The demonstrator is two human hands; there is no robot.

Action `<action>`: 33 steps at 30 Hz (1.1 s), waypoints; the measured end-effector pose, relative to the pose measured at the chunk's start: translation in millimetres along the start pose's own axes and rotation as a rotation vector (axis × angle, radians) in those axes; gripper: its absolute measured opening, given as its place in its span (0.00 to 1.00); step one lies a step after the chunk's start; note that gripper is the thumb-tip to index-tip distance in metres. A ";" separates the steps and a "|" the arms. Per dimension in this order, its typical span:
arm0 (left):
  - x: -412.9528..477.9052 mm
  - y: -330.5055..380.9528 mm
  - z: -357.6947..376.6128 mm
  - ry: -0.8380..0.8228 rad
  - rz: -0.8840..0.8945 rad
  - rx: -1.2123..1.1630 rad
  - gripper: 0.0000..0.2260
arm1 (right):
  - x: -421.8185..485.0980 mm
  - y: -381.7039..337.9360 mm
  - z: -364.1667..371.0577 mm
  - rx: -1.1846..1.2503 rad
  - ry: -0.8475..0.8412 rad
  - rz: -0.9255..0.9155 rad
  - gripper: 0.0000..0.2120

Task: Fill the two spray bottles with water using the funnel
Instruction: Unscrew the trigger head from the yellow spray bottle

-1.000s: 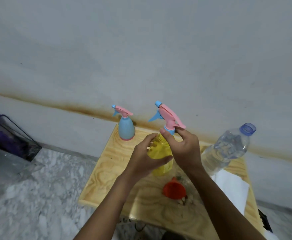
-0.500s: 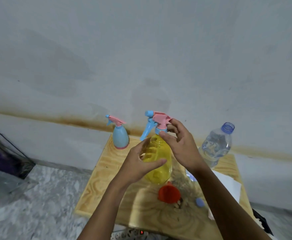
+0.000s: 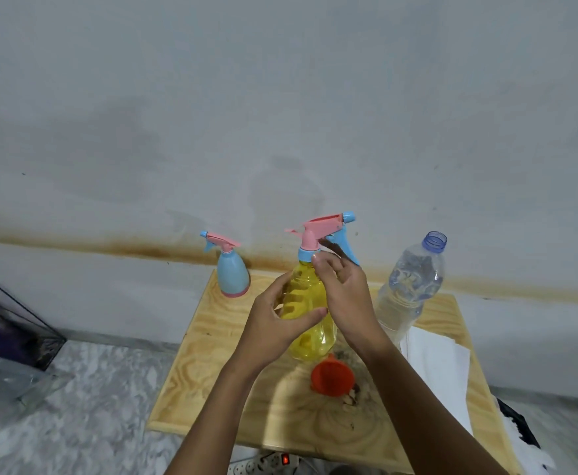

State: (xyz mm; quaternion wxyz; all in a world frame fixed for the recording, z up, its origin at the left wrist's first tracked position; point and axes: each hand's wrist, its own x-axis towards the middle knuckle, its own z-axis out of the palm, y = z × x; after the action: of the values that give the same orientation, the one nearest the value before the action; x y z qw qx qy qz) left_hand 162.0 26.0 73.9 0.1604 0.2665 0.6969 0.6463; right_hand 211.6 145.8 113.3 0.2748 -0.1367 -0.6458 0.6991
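While the left hand (image 3: 273, 323) wraps the see-through yellow spray bottle (image 3: 309, 317) around its ribbed belly, the right hand (image 3: 344, 296) pinches its neck just under the pink-and-blue trigger head (image 3: 325, 234). Held upright above the wooden table (image 3: 212, 371), it stands between both hands, beyond the orange funnel (image 3: 332, 378).

There are no words, numbers, brand names or signs that can be read on anything here.
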 end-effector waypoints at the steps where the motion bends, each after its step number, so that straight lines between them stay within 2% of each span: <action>1: -0.4 -0.9 0.5 0.005 -0.001 0.002 0.25 | -0.8 1.0 1.0 0.008 0.008 0.006 0.07; 3: -1.0 -3.1 1.2 0.018 -0.004 0.009 0.26 | -2.4 2.3 3.7 -0.003 0.015 0.019 0.07; 8: -2.9 -10.6 2.7 0.052 -0.006 0.035 0.27 | -2.8 2.8 6.4 -0.205 0.050 -0.027 0.10; 14: -4.1 -26.8 2.7 0.104 -0.042 0.047 0.28 | -4.7 10.2 9.5 -0.152 0.006 0.035 0.13; 18: -6.6 -31.9 4.9 0.091 -0.038 0.054 0.28 | -5.5 16.7 11.7 -0.337 0.026 -0.005 0.16; 25: -8.2 -49.5 5.3 0.095 -0.089 0.071 0.32 | -4.2 10.7 0.2 -0.381 -0.005 -0.063 0.09; 33: -6.2 -61.3 12.0 0.112 -0.099 0.130 0.34 | -6.5 11.2 -12.4 -0.382 -0.072 -0.034 0.11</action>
State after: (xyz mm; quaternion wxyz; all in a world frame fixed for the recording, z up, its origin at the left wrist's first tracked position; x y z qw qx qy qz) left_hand 163.8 30.8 11.4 0.1351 0.2052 0.7576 0.6048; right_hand 221.3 152.2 99.7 0.2321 -0.1503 -0.7786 0.5633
